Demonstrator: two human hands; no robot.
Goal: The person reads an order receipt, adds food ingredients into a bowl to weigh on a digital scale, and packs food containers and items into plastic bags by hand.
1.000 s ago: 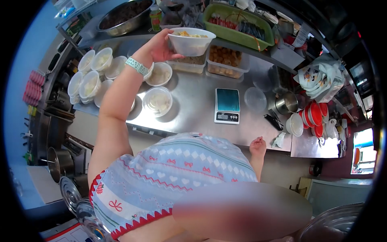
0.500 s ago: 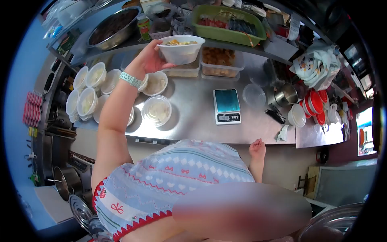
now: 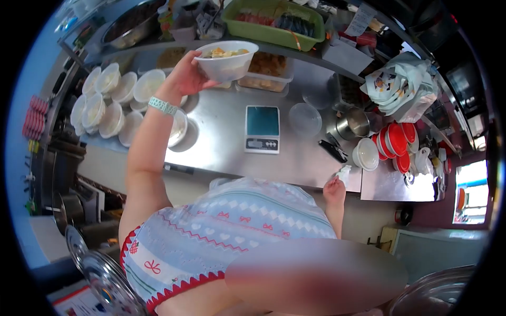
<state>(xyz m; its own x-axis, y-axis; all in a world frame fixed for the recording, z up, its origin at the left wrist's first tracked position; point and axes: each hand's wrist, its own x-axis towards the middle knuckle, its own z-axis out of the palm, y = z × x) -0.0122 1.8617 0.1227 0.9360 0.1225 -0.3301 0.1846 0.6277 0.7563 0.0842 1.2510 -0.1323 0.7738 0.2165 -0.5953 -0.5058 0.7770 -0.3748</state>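
Note:
My left hand [image 3: 188, 75] grips the rim of a translucent plastic bowl [image 3: 225, 62], thumb and fingers on its left side. Pale and yellow-orange food shows inside, and the bowl is held up above the back of the steel counter. My right hand [image 3: 333, 191] hangs low at the counter's front edge, its fingers curled, and I see nothing in them. Just beyond it lies a crumpled white scrap [image 3: 343, 174]. In the middle of the counter [image 3: 216, 142] stands a digital scale [image 3: 262, 129] with nothing on its plate. A round clear lid [image 3: 305, 119] lies right of the scale.
Several filled bowls [image 3: 108, 78] are stacked at the left. Behind my held bowl sits a food container [image 3: 269, 67]. A green basket [image 3: 274, 32] rests on the overhead shelf. To the right are a black-handled tool [image 3: 333, 150], a metal pot [image 3: 353, 124] and red-lidded tubs [image 3: 395, 139].
The view has turned right, so the counter items appear further left. My left hand and its bowl have moved right relative to the scale. My right hand is nearer the white scrap.

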